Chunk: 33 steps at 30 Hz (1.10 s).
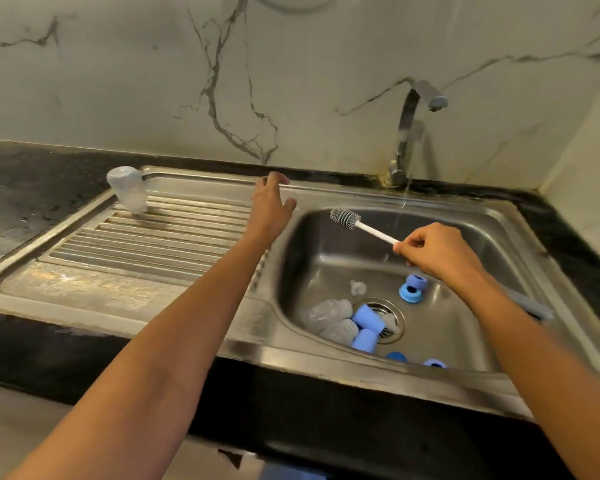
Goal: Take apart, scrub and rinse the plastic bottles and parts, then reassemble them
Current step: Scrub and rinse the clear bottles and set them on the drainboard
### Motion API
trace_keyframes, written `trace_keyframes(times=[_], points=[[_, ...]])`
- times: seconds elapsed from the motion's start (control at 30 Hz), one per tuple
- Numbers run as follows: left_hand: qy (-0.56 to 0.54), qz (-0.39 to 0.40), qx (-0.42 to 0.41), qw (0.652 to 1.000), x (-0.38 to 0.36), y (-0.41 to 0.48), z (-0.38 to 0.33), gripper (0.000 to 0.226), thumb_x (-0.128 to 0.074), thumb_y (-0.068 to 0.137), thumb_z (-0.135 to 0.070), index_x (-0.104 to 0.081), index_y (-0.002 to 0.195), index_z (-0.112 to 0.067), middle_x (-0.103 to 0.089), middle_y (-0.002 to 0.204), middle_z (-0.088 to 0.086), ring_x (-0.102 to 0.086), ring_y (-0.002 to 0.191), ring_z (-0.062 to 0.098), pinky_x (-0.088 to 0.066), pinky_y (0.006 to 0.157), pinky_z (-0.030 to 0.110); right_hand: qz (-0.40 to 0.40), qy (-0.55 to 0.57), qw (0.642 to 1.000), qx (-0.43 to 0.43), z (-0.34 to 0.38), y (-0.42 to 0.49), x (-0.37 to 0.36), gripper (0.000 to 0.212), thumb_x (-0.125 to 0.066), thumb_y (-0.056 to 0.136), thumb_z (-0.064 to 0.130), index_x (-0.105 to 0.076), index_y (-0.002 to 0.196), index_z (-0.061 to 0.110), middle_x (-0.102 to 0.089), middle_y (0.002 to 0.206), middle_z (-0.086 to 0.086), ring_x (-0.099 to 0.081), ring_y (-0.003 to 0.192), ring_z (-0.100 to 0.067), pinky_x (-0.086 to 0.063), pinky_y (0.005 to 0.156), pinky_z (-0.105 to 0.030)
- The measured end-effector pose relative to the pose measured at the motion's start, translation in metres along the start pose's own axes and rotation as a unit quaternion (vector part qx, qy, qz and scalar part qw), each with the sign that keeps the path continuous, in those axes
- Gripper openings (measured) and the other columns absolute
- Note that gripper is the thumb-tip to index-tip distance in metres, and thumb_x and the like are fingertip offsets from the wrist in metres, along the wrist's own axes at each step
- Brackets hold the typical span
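One clear plastic bottle (127,189) stands upside down at the far left of the ribbed draining board (146,244). My left hand (270,208) hovers open over the board's right end, holding nothing. My right hand (437,249) grips the white handle of a grey-bristled bottle brush (345,217) above the sink basin (471,327). Two clear bottles (328,318) with blue caps (368,318) lie by the drain. A blue ring part (411,289) and a small clear part (357,287) lie on the basin floor. More blue parts (414,360) sit at the near wall.
A thin stream of water runs from the steel tap (409,133) at the back of the sink. Black stone counter (32,188) surrounds the steel unit, with a marble-patterned wall behind. A grey strip-like object (530,304) lies on the sink's right rim.
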<state>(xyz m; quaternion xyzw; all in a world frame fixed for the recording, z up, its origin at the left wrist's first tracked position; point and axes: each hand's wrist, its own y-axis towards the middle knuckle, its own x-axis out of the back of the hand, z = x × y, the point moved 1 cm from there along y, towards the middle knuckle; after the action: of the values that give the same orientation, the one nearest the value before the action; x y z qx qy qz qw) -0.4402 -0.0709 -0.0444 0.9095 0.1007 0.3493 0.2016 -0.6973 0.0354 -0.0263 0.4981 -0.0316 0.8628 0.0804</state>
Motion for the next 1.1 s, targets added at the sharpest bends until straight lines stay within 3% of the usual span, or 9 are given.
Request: trace_keyframes(times=[0.23,0.33,0.5,0.57,0.67,0.77,0.87,1.0,1.1], points=[[0.109,0.252,-0.022,0.961,-0.082,-0.02,-0.018,0.044,-0.073,0.083,-0.023,-0.054,0.12,-0.009,-0.056,0.121,0.017,-0.052,0.113,0.03,-0.037,0.089,0.029,-0.004,0.014,0.997,-0.077,-0.051,-0.012,0.006,0.021,-0.064,0.087,0.033,-0.068,0.069,0.022,-0.069,0.068,-0.004,-0.066,0.067,-0.026,-0.057,0.07,-0.04],[0.178,0.379,0.0,0.908,-0.107,-0.036,-0.018,0.072,-0.078,0.077,-0.026,-0.04,0.136,-0.014,-0.045,0.132,0.019,-0.047,0.12,0.035,-0.041,0.095,0.036,0.001,0.007,0.995,-0.096,-0.064,-0.017,0.002,0.02,-0.062,0.085,0.031,-0.069,0.068,0.02,-0.069,0.066,-0.002,-0.066,0.067,-0.025,-0.057,0.069,-0.038],[0.323,0.553,0.071,0.765,-0.13,-0.058,-0.004,0.119,-0.083,0.073,-0.029,0.005,0.152,-0.025,-0.028,0.154,0.015,-0.041,0.132,0.038,-0.043,0.103,0.049,0.011,-0.003,0.993,-0.115,-0.077,-0.017,-0.005,0.023,-0.061,0.086,0.033,-0.069,0.07,0.018,-0.07,0.068,-0.002,-0.067,0.067,-0.023,-0.056,0.07,-0.037],[0.381,0.566,0.077,0.727,-0.131,-0.064,0.0,0.121,-0.081,0.076,-0.027,0.013,0.152,-0.023,-0.024,0.156,0.016,-0.04,0.133,0.039,-0.043,0.102,0.048,0.011,-0.016,0.993,-0.119,-0.081,-0.016,-0.005,0.026,-0.061,0.086,0.035,-0.068,0.069,0.017,-0.07,0.07,-0.005,-0.066,0.066,-0.023,-0.055,0.067,-0.035],[0.384,0.585,0.103,0.707,-0.127,-0.069,0.003,0.116,-0.079,0.079,-0.022,0.011,0.153,-0.022,-0.023,0.156,0.017,-0.046,0.127,0.04,-0.047,0.099,0.048,-0.005,-0.043,0.991,-0.125,-0.087,-0.013,-0.002,0.026,-0.06,0.086,0.035,-0.069,0.071,0.015,-0.068,0.071,-0.007,-0.064,0.068,-0.025,-0.05,0.061,-0.031],[0.336,0.575,0.145,0.731,-0.119,-0.063,-0.002,0.102,-0.078,0.079,-0.029,-0.01,0.153,-0.015,-0.04,0.146,0.015,-0.057,0.112,0.035,-0.054,0.083,0.041,-0.022,-0.066,0.99,-0.12,-0.088,-0.011,0.004,0.024,-0.059,0.088,0.034,-0.07,0.075,0.016,-0.066,0.07,-0.006,-0.063,0.069,-0.026,-0.046,0.06,-0.03],[0.276,0.497,0.117,0.814,-0.114,-0.042,-0.023,0.068,-0.074,0.081,-0.04,-0.049,0.133,-0.004,-0.057,0.126,0.013,-0.061,0.102,0.029,-0.049,0.057,0.027,-0.049,-0.09,0.989,-0.107,-0.088,-0.011,0.009,0.023,-0.058,0.091,0.033,-0.07,0.082,0.016,-0.062,0.069,-0.004,-0.061,0.067,-0.023,-0.043,0.057,-0.029],[0.115,0.328,0.113,0.931,-0.124,-0.013,-0.046,0.064,-0.076,0.077,-0.042,-0.056,0.128,-0.009,-0.057,0.124,0.011,-0.056,0.111,0.027,-0.051,0.081,0.031,-0.09,-0.143,0.979,-0.115,-0.088,-0.012,0.015,0.024,-0.053,0.095,0.033,-0.069,0.097,0.015,-0.065,0.087,-0.007,-0.062,0.083,-0.028,-0.043,0.066,-0.03],[-0.025,0.26,0.155,0.953,-0.14,0.004,-0.06,0.061,-0.082,0.071,-0.036,-0.061,0.122,-0.012,-0.059,0.124,0.009,-0.058,0.107,0.023,-0.049,0.083,0.028,-0.122,-0.189,0.966,-0.125,-0.084,-0.014,0.02,0.029,-0.047,0.098,0.033,-0.065,0.108,0.014,-0.066,0.104,-0.012,-0.063,0.096,-0.032,-0.039,0.071,-0.032]])
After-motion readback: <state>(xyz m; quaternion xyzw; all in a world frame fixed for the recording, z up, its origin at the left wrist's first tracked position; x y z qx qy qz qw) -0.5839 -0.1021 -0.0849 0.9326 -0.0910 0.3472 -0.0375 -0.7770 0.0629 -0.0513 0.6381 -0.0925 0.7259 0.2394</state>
